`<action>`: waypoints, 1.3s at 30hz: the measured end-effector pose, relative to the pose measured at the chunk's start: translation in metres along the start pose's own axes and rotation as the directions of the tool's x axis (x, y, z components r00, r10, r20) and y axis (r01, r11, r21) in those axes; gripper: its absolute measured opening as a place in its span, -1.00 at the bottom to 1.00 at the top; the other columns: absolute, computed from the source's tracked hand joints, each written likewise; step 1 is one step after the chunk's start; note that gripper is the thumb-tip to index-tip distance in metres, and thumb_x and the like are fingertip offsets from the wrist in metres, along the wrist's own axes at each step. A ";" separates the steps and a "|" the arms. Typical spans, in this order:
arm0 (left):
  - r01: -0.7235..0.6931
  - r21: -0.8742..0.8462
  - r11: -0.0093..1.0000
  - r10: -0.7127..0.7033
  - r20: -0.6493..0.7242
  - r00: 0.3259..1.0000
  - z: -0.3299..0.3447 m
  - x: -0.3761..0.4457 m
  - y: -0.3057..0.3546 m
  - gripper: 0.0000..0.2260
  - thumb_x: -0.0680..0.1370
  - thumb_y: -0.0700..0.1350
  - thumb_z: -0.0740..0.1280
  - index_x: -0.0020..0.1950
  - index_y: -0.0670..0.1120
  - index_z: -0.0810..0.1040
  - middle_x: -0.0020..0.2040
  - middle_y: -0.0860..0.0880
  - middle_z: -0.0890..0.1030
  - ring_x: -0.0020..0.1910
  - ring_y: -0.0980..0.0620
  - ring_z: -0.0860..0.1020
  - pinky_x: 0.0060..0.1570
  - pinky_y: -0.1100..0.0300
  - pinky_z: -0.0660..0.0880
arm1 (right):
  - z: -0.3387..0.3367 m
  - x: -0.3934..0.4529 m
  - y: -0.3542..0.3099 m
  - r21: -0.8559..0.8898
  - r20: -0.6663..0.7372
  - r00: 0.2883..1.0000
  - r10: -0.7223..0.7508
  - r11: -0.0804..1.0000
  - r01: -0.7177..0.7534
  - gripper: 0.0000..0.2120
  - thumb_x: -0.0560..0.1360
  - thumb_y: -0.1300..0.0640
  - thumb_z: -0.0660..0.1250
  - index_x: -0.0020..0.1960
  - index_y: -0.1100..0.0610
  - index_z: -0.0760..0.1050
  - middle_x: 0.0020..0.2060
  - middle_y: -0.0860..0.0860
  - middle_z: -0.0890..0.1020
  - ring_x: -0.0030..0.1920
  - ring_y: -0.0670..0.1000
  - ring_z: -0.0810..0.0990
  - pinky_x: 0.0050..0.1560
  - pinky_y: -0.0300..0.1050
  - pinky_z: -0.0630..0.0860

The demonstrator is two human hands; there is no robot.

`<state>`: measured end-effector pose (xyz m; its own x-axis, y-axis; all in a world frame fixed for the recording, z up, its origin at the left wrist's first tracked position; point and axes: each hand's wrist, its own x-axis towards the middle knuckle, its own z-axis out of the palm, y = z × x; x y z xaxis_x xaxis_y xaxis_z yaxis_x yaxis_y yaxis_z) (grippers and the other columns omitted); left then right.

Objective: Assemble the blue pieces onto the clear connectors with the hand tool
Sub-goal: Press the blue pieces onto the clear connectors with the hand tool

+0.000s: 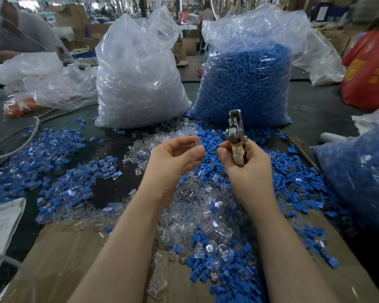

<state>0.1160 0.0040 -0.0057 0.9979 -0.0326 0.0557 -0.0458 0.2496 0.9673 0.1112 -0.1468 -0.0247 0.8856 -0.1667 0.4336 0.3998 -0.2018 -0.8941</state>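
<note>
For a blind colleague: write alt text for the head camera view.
The left hand pinches a clear connector beside the right hand, which grips a hand tool and pinches a blue piece. Loose parts cover the table.

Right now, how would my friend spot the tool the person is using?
Find the two big bags standing at the back, then look just below the blue one. The right hand grips the hand tool: it is the only metal thing, pointing up.
</note>
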 end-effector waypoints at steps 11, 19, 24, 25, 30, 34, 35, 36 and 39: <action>0.010 0.083 0.996 -0.019 0.119 0.993 0.004 -0.003 -0.002 -0.68 0.41 -0.03 0.43 0.12 -0.12 0.65 -0.03 -0.09 0.72 -0.04 0.02 0.69 -0.05 0.29 0.58 | -0.001 -0.001 -0.007 0.087 0.014 0.999 -0.042 0.995 0.041 -0.79 0.53 0.26 0.40 -0.12 -0.05 0.54 -0.29 -0.24 0.64 -0.23 -0.23 0.60 -0.18 -0.39 0.50; 0.008 0.036 0.999 -0.013 0.146 0.989 0.005 -0.002 -0.002 -0.72 0.33 -0.11 0.49 0.03 -0.03 0.70 -0.05 -0.08 0.71 -0.05 0.03 0.67 -0.02 0.26 0.58 | -0.001 -0.001 -0.005 0.055 -0.011 1.000 -0.021 0.998 0.022 -0.83 0.53 0.20 0.41 -0.12 -0.06 0.53 -0.26 -0.16 0.64 -0.24 -0.19 0.58 -0.22 -0.37 0.49; -0.075 0.113 0.991 0.070 0.050 0.996 0.008 -0.001 -0.005 -0.82 0.46 -0.32 0.45 -0.02 -0.07 0.67 -0.12 -0.06 0.70 -0.11 0.04 0.67 -0.07 0.24 0.58 | 0.001 -0.002 -0.005 0.034 0.003 1.000 -0.030 0.999 0.030 -0.80 0.52 0.20 0.41 -0.15 -0.08 0.52 -0.21 -0.13 0.63 -0.25 -0.20 0.57 -0.22 -0.40 0.49; -0.079 0.118 0.990 0.074 0.041 0.996 0.009 -0.002 -0.005 -0.83 0.47 -0.32 0.44 -0.02 -0.08 0.67 -0.11 -0.08 0.71 -0.10 0.02 0.68 -0.08 0.24 0.58 | 0.002 -0.002 -0.005 0.035 0.009 0.999 -0.033 0.999 0.032 -0.79 0.52 0.21 0.41 -0.16 -0.08 0.52 -0.21 -0.12 0.63 -0.26 -0.20 0.57 -0.23 -0.40 0.48; -0.091 0.116 0.989 0.090 0.015 0.996 0.009 -0.002 -0.005 -0.85 0.49 -0.31 0.43 -0.01 -0.11 0.68 -0.10 -0.11 0.72 -0.09 0.01 0.69 -0.08 0.26 0.58 | 0.002 -0.002 -0.005 0.021 0.013 0.999 -0.035 0.999 0.034 -0.77 0.53 0.21 0.40 -0.17 -0.11 0.52 -0.20 -0.14 0.63 -0.23 -0.16 0.59 -0.23 -0.40 0.49; -0.114 0.158 0.981 0.115 0.006 0.993 0.011 -0.002 -0.006 -0.84 0.50 -0.30 0.43 -0.02 -0.06 0.68 -0.12 -0.06 0.72 -0.11 0.05 0.69 -0.10 0.29 0.57 | 0.002 -0.002 -0.003 0.003 -0.012 1.000 -0.022 1.000 0.022 -0.81 0.53 0.18 0.40 -0.16 -0.09 0.52 -0.20 -0.15 0.63 -0.21 -0.11 0.60 -0.24 -0.38 0.50; -0.118 0.161 0.980 0.119 0.003 0.993 0.011 -0.002 -0.006 -0.83 0.49 -0.30 0.43 -0.02 -0.06 0.68 -0.12 -0.05 0.72 -0.11 0.05 0.69 -0.09 0.28 0.58 | 0.002 -0.002 -0.003 -0.001 -0.016 1.000 -0.019 1.000 0.019 -0.82 0.53 0.18 0.40 -0.16 -0.09 0.52 -0.20 -0.15 0.63 -0.22 -0.12 0.60 -0.25 -0.37 0.50; -0.121 0.161 0.980 0.122 0.000 0.992 0.012 -0.002 -0.006 -0.83 0.49 -0.31 0.43 -0.02 -0.06 0.68 -0.12 -0.05 0.72 -0.10 0.05 0.68 -0.08 0.27 0.58 | 0.003 -0.002 -0.002 -0.005 -0.017 1.000 -0.016 1.000 0.016 -0.82 0.53 0.17 0.41 -0.15 -0.08 0.52 -0.20 -0.15 0.64 -0.23 -0.13 0.60 -0.25 -0.37 0.49; -0.127 0.151 0.980 0.130 -0.010 0.991 0.013 -0.003 -0.006 -0.83 0.48 -0.33 0.44 -0.02 -0.09 0.68 -0.11 -0.06 0.72 -0.10 0.05 0.68 -0.08 0.27 0.58 | 0.004 -0.001 -0.001 -0.015 -0.017 1.000 -0.007 1.000 0.006 -0.83 0.52 0.17 0.41 -0.15 -0.08 0.53 -0.23 -0.14 0.64 -0.24 -0.14 0.59 -0.25 -0.32 0.51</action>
<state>0.1130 -0.0103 -0.0080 0.9838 0.0094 0.1788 -0.1788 0.1028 0.9785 0.1107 -0.1426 -0.0250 0.8787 -0.1822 0.4413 0.4017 -0.2177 -0.8895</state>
